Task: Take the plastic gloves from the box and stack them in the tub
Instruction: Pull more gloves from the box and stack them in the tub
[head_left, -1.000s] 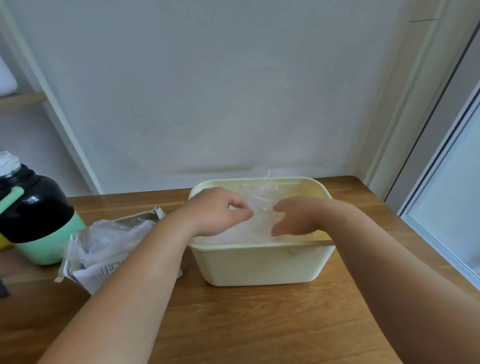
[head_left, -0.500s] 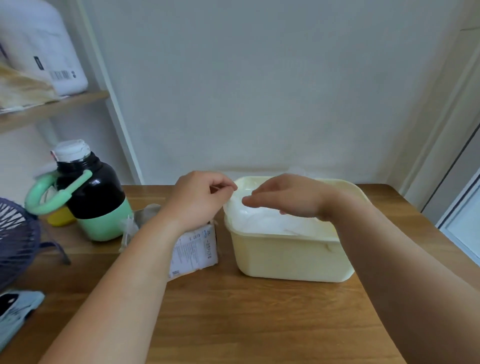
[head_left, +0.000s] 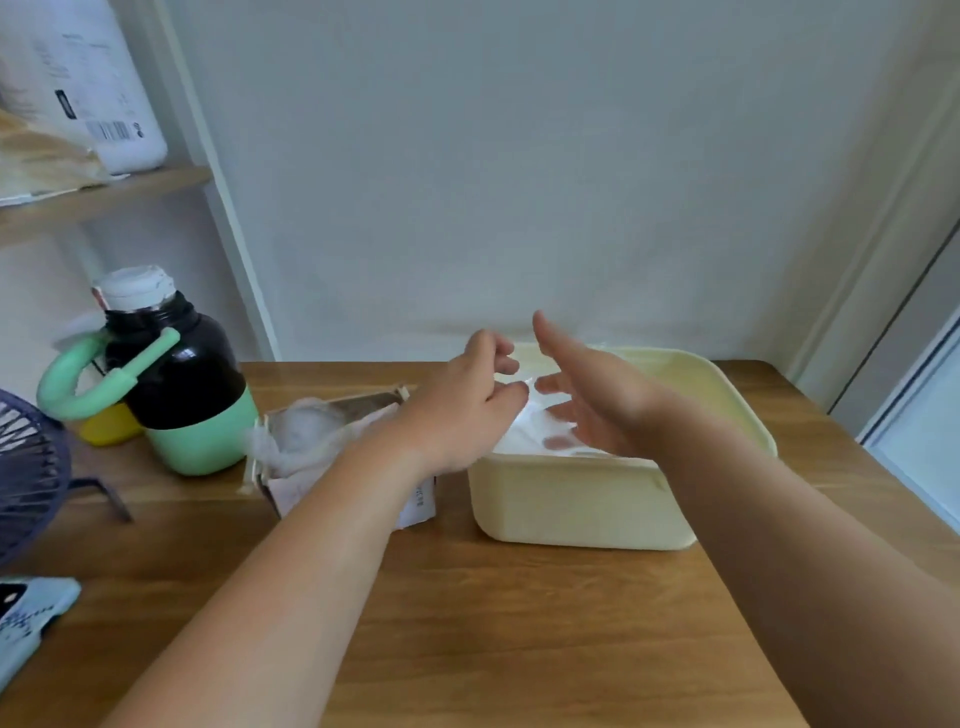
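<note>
A pale yellow tub (head_left: 597, 499) stands on the wooden table, right of centre, with a stack of thin clear plastic gloves (head_left: 519, 436) inside. Left of it lies the torn-open glove box (head_left: 311, 436), more crumpled gloves bulging from its top. My left hand (head_left: 462, 405) hovers over the tub's left rim, its fingers curled and its thumb and fingertips pinching a raised corner of a glove. My right hand (head_left: 587, 395) is held above the tub with straight, spread fingers, close to that same corner. My left forearm hides part of the box.
A black and mint green bottle (head_left: 176, 384) with a loop handle stands at the left, a yellow object behind it. A dark fan (head_left: 26, 467) and a light blue phone (head_left: 26, 618) sit at the table's left edge. A shelf (head_left: 104, 197) hangs upper left.
Both hands have risen out of the tub. My right hand's fingers have straightened and spread. The view has swung left, bringing the bottle, fan and shelf into sight.
</note>
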